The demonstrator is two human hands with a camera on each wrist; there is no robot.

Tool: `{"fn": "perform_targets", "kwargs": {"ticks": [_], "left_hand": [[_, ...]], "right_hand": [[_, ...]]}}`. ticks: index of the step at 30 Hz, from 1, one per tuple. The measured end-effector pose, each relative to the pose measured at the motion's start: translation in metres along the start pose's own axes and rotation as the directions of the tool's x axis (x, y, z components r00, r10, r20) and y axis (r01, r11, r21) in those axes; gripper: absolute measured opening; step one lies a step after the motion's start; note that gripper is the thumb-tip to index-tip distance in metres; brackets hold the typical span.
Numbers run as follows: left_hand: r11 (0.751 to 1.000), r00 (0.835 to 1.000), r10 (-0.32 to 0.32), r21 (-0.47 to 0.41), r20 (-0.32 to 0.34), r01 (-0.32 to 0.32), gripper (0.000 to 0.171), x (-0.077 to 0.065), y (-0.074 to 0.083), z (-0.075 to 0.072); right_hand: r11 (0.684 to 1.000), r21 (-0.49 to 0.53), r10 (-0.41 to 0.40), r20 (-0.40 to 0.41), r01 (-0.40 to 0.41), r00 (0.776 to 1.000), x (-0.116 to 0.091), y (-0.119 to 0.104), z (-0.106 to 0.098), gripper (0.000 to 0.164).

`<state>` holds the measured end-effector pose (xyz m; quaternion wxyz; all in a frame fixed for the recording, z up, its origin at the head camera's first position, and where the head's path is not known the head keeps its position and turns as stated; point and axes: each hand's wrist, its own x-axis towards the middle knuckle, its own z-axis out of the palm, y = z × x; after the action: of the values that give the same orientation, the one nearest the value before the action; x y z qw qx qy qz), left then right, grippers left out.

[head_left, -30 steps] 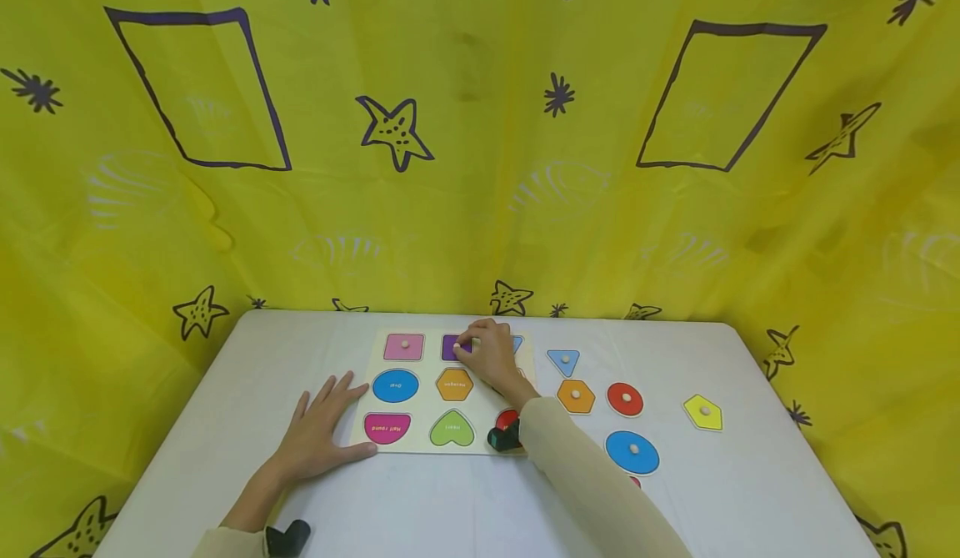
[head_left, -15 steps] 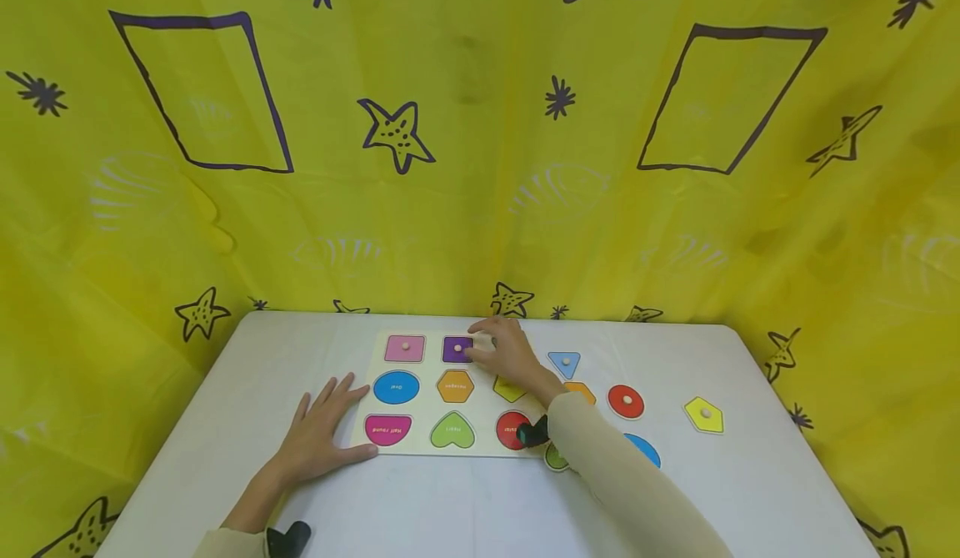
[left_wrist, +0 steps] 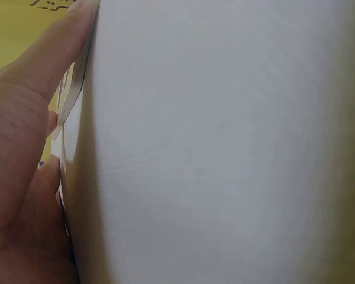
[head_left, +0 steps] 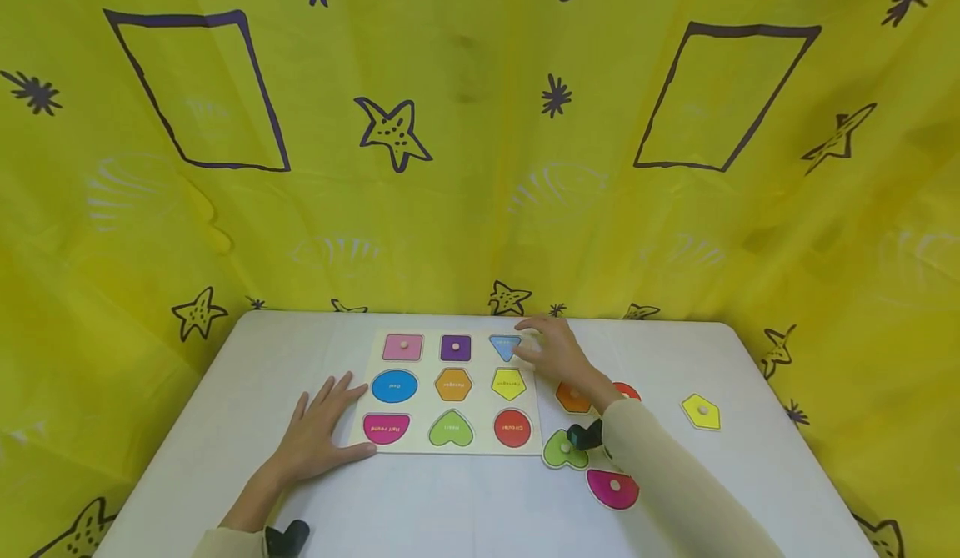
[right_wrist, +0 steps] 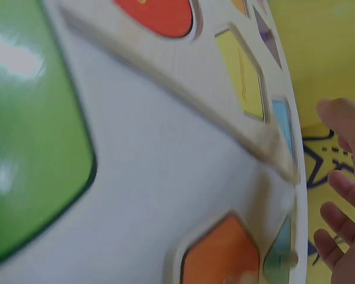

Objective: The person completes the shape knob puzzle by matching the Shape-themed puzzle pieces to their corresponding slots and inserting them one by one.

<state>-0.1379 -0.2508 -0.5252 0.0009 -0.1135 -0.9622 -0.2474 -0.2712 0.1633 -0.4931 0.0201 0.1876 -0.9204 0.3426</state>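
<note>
A wooden shape puzzle board (head_left: 482,445) lies on the white table. A pink rectangle (head_left: 394,346) and a purple square (head_left: 447,349), both knobbed, sit in its far row. The other recesses show printed colours and words. My left hand (head_left: 318,433) lies flat with spread fingers, its thumb and fingertips at the board's left edge. My right hand (head_left: 561,356) holds nothing; its fingers are parted above the far right corner, beside the light blue triangle recess (head_left: 504,345). The loose light blue triangle (right_wrist: 278,248), hidden under that hand in the head view, shows in the right wrist view.
Loose knobbed pieces lie right of the board: an orange hexagon (head_left: 570,401), a green heart (head_left: 557,455), a magenta half round (head_left: 606,491), a partly covered red circle (head_left: 628,389) and a yellow pentagon (head_left: 695,414). A yellow patterned curtain (head_left: 465,208) hangs behind the table.
My right hand has let go of the purple square's knob and moved right to the board's far right corner. The left hand has stayed in place.
</note>
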Motion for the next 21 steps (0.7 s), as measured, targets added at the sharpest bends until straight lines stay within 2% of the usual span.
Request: {"fn": "perform_targets", "kwargs": {"ticks": [6, 16, 21], "left_hand": [[1.000, 1.000, -0.001, -0.004, 0.001, 0.001, 0.099, 0.000, -0.001, 0.000], [1.000, 1.000, -0.004, 0.005, 0.011, 0.004, 0.099, 0.001, 0.003, -0.003], [1.000, 1.000, -0.005, 0.006, 0.012, 0.005, 0.098, 0.001, 0.003, -0.004]], "right_hand": [[1.000, -0.006, 0.014, -0.025, -0.014, 1.000, -0.016, 0.020, -0.015, 0.036], [0.989, -0.011, 0.149, 0.017, -0.149, 0.989, -0.034, 0.047, -0.032, 0.034], [0.990, -0.005, 0.142, 0.011, -0.142, 0.990, -0.038, 0.055, -0.036, 0.030]]}}
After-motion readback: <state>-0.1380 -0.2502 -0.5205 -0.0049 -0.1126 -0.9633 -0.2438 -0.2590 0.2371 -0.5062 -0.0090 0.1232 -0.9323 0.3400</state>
